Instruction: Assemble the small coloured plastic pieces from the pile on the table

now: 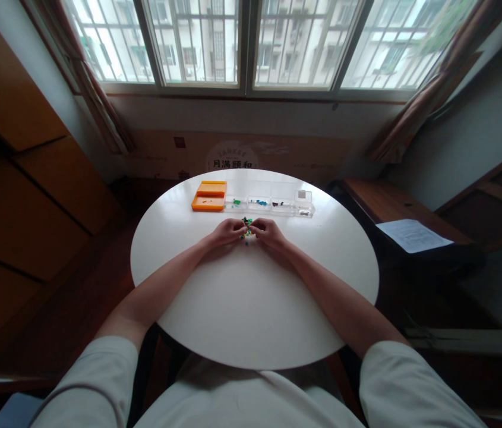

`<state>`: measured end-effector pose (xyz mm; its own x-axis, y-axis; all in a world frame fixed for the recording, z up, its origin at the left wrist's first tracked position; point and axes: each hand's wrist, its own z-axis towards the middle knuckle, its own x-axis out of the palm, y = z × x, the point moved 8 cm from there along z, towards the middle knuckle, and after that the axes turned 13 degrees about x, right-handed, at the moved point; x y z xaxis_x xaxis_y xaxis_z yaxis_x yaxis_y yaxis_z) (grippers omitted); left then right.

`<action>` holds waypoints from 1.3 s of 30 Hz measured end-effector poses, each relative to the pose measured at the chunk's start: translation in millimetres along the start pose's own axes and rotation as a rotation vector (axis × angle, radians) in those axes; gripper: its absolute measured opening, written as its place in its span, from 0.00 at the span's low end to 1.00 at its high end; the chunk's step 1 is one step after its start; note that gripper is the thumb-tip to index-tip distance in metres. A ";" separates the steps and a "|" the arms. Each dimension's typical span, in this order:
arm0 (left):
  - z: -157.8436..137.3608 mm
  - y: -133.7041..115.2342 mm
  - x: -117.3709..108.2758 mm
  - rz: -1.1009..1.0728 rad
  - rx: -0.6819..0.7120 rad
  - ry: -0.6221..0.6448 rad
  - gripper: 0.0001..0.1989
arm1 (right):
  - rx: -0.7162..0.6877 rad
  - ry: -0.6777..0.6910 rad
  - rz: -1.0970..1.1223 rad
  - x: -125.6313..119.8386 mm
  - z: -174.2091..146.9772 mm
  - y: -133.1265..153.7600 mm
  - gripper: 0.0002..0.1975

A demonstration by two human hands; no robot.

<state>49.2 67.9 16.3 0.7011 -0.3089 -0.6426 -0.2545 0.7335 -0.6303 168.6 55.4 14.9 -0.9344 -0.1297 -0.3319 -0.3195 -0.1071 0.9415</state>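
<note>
My left hand [230,231] and my right hand [270,232] meet near the middle of the round white table [251,309], fingers closed in a pinch. Between the fingertips is a small cluster of green and dark pieces [247,222], which look like tiny building bricks. Both hands seem to grip this cluster; its exact shape is too small to make out. Just below it, a few tiny yellow, green and blue bits show close to the fingers, one blue-green bit [246,242] on the tabletop.
Beyond my hands stand an open orange case [209,205] and a row of clear compartments [265,209] with small green, blue and dark pieces. A paper sheet [412,235] lies on a brown bench [379,199] at right. Wooden cabinets [23,178] line the left.
</note>
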 end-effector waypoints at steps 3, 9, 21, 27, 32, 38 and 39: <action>-0.2 -0.1 -0.5 0.007 -0.012 -0.005 0.17 | 0.025 -0.004 0.011 -0.3 -0.1 0.3 0.19; 1.0 -0.1 -0.3 -0.001 0.002 -0.010 0.18 | 0.040 -0.011 0.010 -1.0 -1.2 2.6 0.19; 0.7 0.2 -0.6 0.023 0.000 -0.004 0.19 | 0.035 -0.004 -0.002 -0.8 -1.1 2.0 0.19; 0.8 3.1 -0.4 0.036 -0.005 -0.008 0.19 | 0.031 -0.001 -0.004 -0.4 -0.1 0.1 0.18; 1.0 3.1 0.2 0.033 -0.006 -0.001 0.19 | 0.030 -0.008 -0.010 -1.1 -1.5 2.1 0.18; 1.1 2.2 -0.3 0.018 -0.005 -0.008 0.19 | 0.025 -0.009 -0.019 -0.7 -1.9 2.6 0.17; 1.1 2.3 -0.1 0.014 -0.006 -0.008 0.19 | 0.023 -0.008 -0.021 -0.5 -2.0 2.7 0.17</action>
<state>49.2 70.3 15.5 0.7027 -0.2944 -0.6478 -0.2678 0.7341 -0.6240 168.5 53.2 17.5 -0.9287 -0.1193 -0.3511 -0.3425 -0.0871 0.9355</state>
